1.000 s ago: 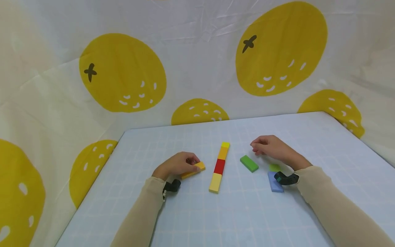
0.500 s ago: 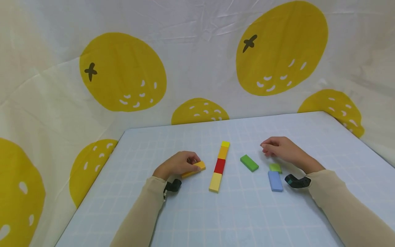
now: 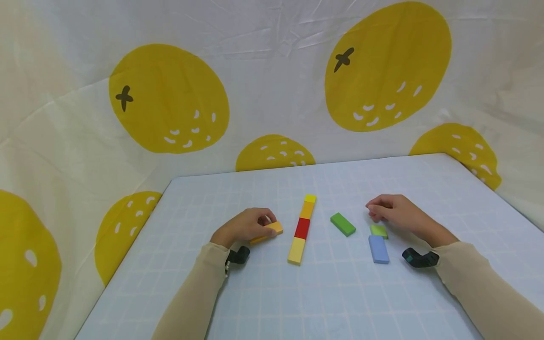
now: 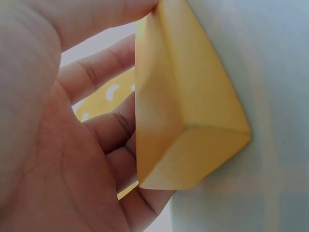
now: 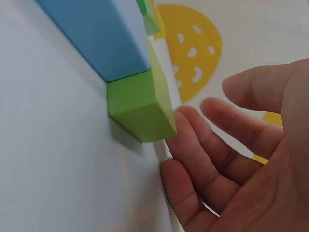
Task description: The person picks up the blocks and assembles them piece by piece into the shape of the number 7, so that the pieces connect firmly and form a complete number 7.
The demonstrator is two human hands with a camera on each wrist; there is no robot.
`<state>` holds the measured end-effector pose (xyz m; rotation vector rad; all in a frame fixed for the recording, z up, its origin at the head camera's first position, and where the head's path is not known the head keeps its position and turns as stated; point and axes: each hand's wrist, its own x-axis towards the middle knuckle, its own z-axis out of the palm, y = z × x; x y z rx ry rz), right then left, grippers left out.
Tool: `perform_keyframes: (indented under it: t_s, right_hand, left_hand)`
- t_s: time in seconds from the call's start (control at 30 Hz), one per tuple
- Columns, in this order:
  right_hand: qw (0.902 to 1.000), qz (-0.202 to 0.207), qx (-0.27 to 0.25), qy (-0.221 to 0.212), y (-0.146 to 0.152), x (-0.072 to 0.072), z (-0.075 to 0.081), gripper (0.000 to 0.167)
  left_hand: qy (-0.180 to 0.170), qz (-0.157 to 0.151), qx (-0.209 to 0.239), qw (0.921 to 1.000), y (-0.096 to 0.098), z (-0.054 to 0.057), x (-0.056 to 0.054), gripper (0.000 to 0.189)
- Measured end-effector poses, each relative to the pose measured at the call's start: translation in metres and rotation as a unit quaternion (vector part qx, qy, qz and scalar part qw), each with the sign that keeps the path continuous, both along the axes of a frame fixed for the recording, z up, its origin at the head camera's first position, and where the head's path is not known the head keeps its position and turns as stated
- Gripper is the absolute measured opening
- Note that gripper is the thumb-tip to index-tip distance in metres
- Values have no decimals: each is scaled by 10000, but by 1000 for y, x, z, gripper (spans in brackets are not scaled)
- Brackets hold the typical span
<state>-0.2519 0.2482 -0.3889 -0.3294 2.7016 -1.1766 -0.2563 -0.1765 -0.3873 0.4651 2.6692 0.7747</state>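
Observation:
My left hand [image 3: 245,225] pinches an orange-yellow block [image 3: 276,227] between thumb and fingers, low at the table; the left wrist view shows that block [image 4: 207,77] close up, its near end free. Beside it runs a line of blocks: yellow [image 3: 310,199], orange [image 3: 308,210], red [image 3: 302,228] and pale yellow [image 3: 296,251]. My right hand [image 3: 397,210] holds nothing, its fingers loosely bent, just beyond a light green block [image 3: 378,231]. End to end with that lies a blue block [image 3: 378,249]. Between the line and my right hand is a green block [image 3: 343,224].
All the blocks lie on a table [image 3: 272,297] covered by a pale blue checked cloth. Behind and to the left hangs a white curtain [image 3: 276,85] printed with large yellow fruit. Each wrist wears a black band, such as the right one [image 3: 420,258].
My right hand has drawn away to the right and slightly nearer, uncovering the light green and blue blocks. The left hand stays put with its orange-yellow block.

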Motion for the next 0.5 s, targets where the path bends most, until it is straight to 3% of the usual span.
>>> perform_keyframes:
  t_s: [0.3, 0.5]
  right_hand:
    - [9998, -137, 128, -85, 3, 8, -5, 49]
    - [9997, -61, 213, 110, 3, 14, -8, 39]
  left_hand:
    - [-42, 119, -93, 9999, 3, 2, 0, 30]
    - [9, 102, -68, 9999, 2, -1, -1, 30]
